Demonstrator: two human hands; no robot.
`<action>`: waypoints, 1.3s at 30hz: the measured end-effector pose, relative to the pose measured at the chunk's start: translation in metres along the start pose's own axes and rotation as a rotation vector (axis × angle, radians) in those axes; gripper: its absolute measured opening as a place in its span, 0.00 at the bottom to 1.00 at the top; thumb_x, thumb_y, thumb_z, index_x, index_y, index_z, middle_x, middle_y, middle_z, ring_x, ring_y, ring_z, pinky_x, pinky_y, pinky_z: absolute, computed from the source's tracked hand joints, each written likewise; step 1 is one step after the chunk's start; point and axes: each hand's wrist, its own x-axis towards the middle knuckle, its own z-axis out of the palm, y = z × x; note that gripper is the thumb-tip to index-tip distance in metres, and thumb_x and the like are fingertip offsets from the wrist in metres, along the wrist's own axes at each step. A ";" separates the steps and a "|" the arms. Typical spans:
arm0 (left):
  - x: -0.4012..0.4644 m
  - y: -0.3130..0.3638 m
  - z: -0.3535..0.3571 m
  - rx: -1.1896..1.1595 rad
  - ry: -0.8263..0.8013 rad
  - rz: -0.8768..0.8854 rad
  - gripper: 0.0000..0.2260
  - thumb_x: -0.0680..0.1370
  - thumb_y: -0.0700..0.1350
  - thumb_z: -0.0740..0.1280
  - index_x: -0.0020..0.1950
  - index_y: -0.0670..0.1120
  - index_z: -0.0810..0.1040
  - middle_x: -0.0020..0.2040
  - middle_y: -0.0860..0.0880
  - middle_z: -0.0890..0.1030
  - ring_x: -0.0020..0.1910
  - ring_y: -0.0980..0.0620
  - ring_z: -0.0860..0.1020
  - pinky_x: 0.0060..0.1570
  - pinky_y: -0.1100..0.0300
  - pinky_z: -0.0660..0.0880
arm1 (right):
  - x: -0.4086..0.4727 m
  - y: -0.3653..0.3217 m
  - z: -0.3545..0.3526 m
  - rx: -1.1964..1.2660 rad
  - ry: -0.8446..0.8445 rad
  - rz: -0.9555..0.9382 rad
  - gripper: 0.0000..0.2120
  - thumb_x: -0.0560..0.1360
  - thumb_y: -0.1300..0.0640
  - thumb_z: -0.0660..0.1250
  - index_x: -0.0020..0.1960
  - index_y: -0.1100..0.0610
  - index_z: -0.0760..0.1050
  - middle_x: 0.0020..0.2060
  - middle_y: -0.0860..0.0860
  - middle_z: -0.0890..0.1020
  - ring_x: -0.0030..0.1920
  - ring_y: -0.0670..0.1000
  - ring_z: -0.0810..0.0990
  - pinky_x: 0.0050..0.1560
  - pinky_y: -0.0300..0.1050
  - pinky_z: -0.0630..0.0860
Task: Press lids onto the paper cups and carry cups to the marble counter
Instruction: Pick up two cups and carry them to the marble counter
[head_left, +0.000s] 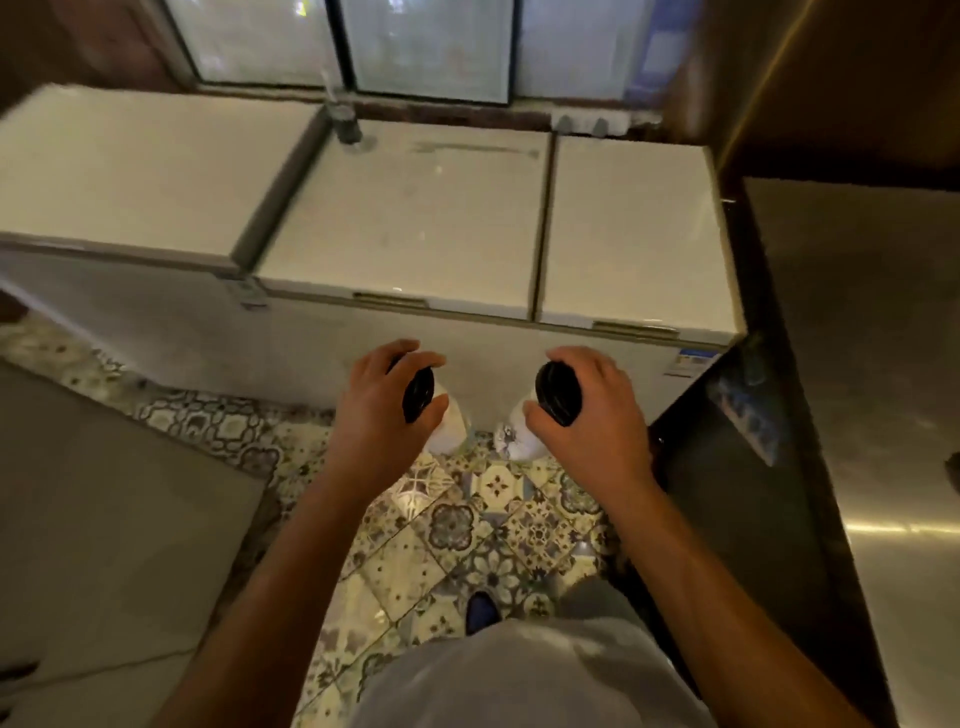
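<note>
I hold two white paper cups with black lids in the air above the patterned floor. My left hand grips the left cup from the top, fingers wrapped around its black lid. My right hand grips the right cup the same way, over its black lid. Both cups hang in front of the white chest freezers, about a hand's width apart. The picture is blurred by motion.
White chest freezers stand straight ahead under a window. A steel counter runs along the right, a grey surface lies at the left. Patterned tile floor forms a narrow aisle between them. A dark bottle stands on the freezer.
</note>
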 end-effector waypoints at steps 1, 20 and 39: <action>-0.003 -0.013 -0.009 0.002 0.024 -0.028 0.19 0.76 0.48 0.74 0.66 0.52 0.77 0.70 0.48 0.73 0.68 0.45 0.69 0.63 0.52 0.71 | 0.007 -0.011 0.013 0.009 -0.032 -0.029 0.27 0.73 0.47 0.75 0.69 0.46 0.72 0.68 0.47 0.74 0.66 0.53 0.73 0.59 0.49 0.75; -0.023 -0.180 -0.159 0.104 0.509 -0.698 0.19 0.76 0.51 0.70 0.68 0.55 0.76 0.71 0.51 0.71 0.70 0.48 0.67 0.67 0.44 0.71 | 0.160 -0.228 0.243 0.164 -0.618 -0.650 0.27 0.71 0.43 0.73 0.68 0.45 0.72 0.66 0.46 0.75 0.65 0.51 0.75 0.59 0.48 0.76; -0.169 -0.263 -0.295 0.317 0.929 -1.049 0.20 0.77 0.51 0.70 0.69 0.54 0.75 0.71 0.51 0.72 0.71 0.49 0.67 0.67 0.43 0.70 | 0.076 -0.470 0.395 0.390 -0.948 -1.131 0.26 0.72 0.46 0.73 0.69 0.48 0.73 0.67 0.46 0.75 0.66 0.49 0.74 0.64 0.46 0.75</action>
